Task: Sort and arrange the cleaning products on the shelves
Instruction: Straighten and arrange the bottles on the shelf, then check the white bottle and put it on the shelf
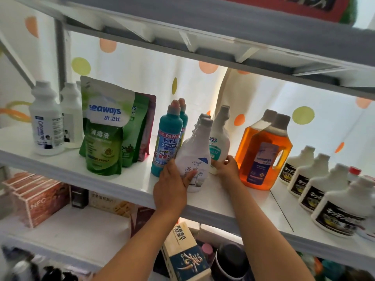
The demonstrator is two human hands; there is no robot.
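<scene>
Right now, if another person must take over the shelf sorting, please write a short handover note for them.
Left hand: grip closed around the front white spray-refill bottle, which leans left on the middle shelf.
Right hand: fingers on the base of the white bottle with green label, just behind.
Already grouped: white bottles far left, green pouches, teal bottles, orange jugs, black-label bottles at right.
Left: stand the tilted bottle upright and line up the white bottles between teal and orange.
</scene>
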